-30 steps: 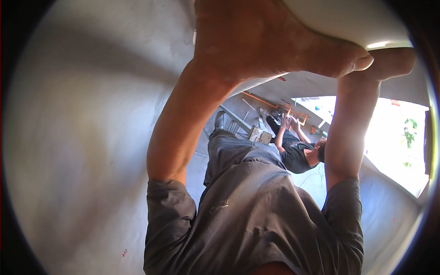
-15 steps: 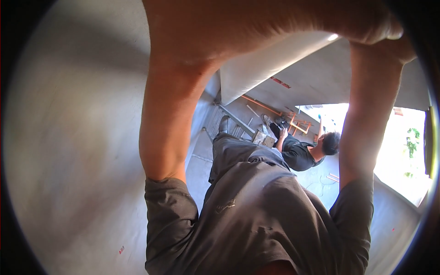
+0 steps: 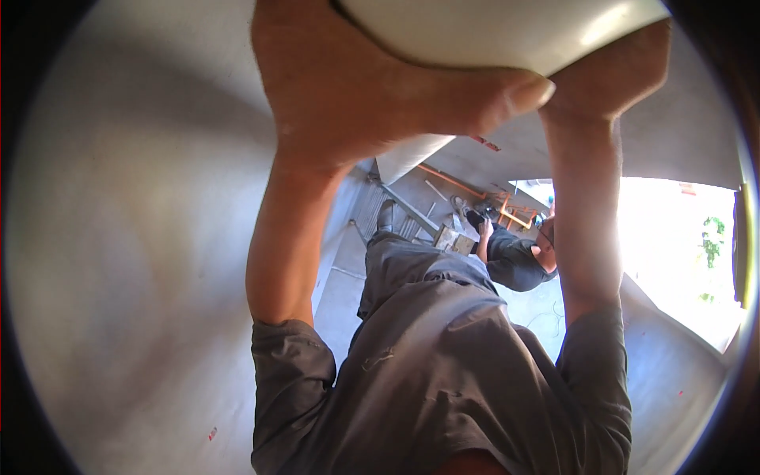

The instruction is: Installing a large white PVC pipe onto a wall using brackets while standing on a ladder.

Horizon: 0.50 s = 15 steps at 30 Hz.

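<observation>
The left hand (image 3: 348, 95), at the upper left of centre, is clamped around a smooth white pipe (image 3: 507, 36), its thumb laid along the near side; its fingertips are out of sight. The right hand (image 3: 613, 75), at the upper right, lies against the same pipe, but its fingers are hidden, so I cannot tell how firm that grip is. The pipe crosses the top of the frame from the upper right, passes behind the left hand, and shows again below it, just left of centre. Both arms are raised, so tiredness or dust on that slick surface could let the pipe roll or slide out of the grip. If one hand gave way first, the pipe could tip and its free part could knock the grey wall (image 3: 142, 237) filling the left of the frame. A co-worker (image 3: 518, 257) sits low at centre right, near some orange piping (image 3: 451, 180), and a dropped pipe could strike either. Glare from the bright opening (image 3: 673, 237) at the right could also make the pipe's edge harder to judge.
</observation>
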Tool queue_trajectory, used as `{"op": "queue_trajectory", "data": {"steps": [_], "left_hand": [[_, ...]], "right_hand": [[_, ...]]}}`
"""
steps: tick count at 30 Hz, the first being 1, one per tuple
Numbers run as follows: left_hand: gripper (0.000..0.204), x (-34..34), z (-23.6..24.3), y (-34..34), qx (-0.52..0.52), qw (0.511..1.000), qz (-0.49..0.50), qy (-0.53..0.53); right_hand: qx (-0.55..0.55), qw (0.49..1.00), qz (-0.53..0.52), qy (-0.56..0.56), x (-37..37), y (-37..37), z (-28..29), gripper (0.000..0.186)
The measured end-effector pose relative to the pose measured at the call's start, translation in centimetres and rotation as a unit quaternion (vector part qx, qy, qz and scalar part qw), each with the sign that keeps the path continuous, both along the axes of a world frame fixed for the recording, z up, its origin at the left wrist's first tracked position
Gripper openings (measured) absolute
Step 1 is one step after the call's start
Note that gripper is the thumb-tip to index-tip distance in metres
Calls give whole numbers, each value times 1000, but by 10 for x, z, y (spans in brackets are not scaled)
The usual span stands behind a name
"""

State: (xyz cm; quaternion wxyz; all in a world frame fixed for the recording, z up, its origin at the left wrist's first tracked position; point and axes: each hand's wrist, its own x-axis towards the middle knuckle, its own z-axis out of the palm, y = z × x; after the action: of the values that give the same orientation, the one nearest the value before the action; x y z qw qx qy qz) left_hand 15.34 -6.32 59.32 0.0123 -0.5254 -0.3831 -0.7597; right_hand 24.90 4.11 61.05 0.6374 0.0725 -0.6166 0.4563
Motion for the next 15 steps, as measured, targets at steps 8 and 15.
{"op": "queue_trajectory", "data": {"steps": [8, 15], "left_hand": [[95, 28, 31, 40, -80, 992, 36, -88], [67, -22, 18, 50, -66, 975, 31, 210]], "right_hand": [[-19, 999, 48, -15, 4, 46, 19, 50], [-386, 842, 375, 44, 26, 40, 58, 56]]}}
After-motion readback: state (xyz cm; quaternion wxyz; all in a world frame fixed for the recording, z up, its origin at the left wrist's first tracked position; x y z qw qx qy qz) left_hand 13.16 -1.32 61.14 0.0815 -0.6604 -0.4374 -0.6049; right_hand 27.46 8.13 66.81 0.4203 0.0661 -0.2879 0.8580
